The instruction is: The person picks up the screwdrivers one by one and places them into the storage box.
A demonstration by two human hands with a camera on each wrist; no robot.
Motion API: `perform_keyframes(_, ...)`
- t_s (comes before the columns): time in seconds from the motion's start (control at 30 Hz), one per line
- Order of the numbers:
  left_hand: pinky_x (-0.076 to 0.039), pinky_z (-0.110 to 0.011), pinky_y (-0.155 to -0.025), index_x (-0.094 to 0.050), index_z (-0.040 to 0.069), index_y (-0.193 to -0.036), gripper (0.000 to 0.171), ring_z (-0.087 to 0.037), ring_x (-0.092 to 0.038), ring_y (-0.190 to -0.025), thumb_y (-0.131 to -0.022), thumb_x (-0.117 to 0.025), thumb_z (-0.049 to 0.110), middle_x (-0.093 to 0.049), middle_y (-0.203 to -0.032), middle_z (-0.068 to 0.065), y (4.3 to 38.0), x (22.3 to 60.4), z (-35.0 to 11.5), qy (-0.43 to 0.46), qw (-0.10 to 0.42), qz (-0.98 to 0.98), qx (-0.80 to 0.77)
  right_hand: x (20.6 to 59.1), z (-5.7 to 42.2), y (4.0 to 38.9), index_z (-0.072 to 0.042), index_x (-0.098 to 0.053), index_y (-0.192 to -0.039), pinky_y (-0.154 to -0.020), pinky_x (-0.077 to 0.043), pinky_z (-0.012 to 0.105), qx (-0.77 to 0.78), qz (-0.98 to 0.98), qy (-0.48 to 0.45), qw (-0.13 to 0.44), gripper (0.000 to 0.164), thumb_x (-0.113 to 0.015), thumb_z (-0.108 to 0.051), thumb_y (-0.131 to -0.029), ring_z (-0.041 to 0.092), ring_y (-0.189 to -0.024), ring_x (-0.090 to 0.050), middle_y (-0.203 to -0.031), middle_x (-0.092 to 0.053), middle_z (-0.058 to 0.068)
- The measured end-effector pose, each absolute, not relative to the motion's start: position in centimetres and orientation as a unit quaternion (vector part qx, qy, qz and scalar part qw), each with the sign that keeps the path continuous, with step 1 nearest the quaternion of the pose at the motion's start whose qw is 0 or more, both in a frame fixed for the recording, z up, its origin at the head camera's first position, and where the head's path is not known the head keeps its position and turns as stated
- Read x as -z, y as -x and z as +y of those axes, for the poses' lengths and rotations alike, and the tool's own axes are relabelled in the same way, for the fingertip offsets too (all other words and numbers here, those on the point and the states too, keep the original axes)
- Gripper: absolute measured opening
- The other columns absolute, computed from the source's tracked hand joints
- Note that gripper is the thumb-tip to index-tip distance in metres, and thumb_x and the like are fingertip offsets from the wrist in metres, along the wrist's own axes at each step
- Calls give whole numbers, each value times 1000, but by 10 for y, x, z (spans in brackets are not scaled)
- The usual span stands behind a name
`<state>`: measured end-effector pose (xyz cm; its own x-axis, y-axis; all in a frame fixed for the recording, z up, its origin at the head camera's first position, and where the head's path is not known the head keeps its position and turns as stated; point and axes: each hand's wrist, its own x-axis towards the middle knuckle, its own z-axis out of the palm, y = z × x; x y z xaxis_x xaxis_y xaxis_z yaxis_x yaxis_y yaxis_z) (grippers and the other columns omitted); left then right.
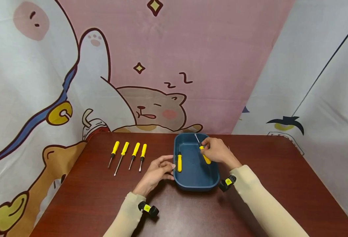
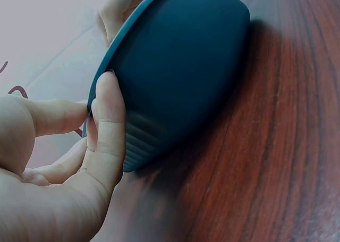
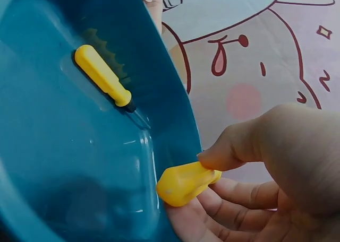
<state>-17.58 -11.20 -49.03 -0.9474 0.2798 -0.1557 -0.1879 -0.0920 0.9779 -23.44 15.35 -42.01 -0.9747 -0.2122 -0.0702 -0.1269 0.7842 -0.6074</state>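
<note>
My right hand grips a yellow-handled screwdriver over the right side of a blue plastic tray. The screwdriver's shaft points toward the tray's far edge, and in the right wrist view its yellow handle shows between thumb and fingers. Inside the tray, along the left wall, lies another yellow screwdriver, also visible in the right wrist view. My left hand pinches the tray's left rim; in the left wrist view a fingertip presses the outer wall.
Several yellow-handled screwdrivers, among them the rightmost screwdriver, lie in a row left of the tray, handles away from me. The brown wooden table meets a cartoon-printed cloth at its far edge.
</note>
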Motion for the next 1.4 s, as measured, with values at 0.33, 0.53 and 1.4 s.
perform_keyframes(0.33,-63,-30,-68,-49,-1,-146,51,-19,-64,-76,-98,-65,6,-65,-106,-21,178,491,-111,-36,159,658,-735,417,140,242,1,-65,-122,-57,-53,25,288,949,73,106,36,-71,-19,-93,18,-65,-60,-88,-63,11)
perform_keyframes(0.53,-64,-31,-68,-49,0,-146,51,-19,-64,-76,-98,-65,6,-65,-104,-17,177,492,-111,-34,160,659,-734,418,131,247,0,-64,-122,-57,-59,29,287,946,65,138,35,-71,-19,-93,19,-61,-64,-93,-65,13)
perform_keyframes(1.4,-63,-30,-67,-48,-1,-147,51,-18,-64,-76,-99,-65,7,-65,-106,-20,176,493,-113,-36,162,656,-736,432,110,260,-15,-49,-59,-57,-62,30,295,932,76,195,40,-72,-16,-92,19,-56,-64,-58,-49,1)
